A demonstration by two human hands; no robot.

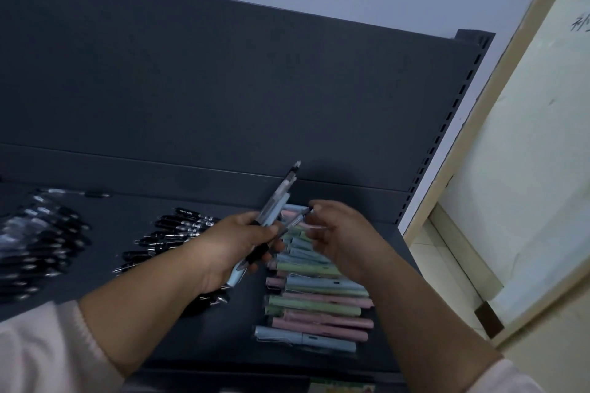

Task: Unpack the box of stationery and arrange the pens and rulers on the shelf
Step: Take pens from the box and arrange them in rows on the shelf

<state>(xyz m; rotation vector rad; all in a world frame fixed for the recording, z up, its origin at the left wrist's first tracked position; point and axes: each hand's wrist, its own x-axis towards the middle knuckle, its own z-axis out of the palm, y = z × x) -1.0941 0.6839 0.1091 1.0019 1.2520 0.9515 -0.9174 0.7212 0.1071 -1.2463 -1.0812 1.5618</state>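
Note:
My left hand point(238, 241) grips a small bunch of pens point(277, 201), one light blue and others clear with black grips, their tips pointing up and to the right. My right hand point(343, 233) pinches the end of one clear pen point(297, 218) that sticks out of the bunch. Both hands hover over the dark grey shelf point(223, 322). Below them lies a stack of pastel pens point(316, 306) in blue, green and pink, in clear wrappers. Black pens point(178, 233) lie in a row to the left.
Another pile of black pens point(38, 246) in clear wrappers lies at the shelf's far left. The shelf's dark back panel point(223, 89) rises behind, with a slotted upright point(447, 124) at the right. A pale door and tiled floor point(453, 265) are on the right.

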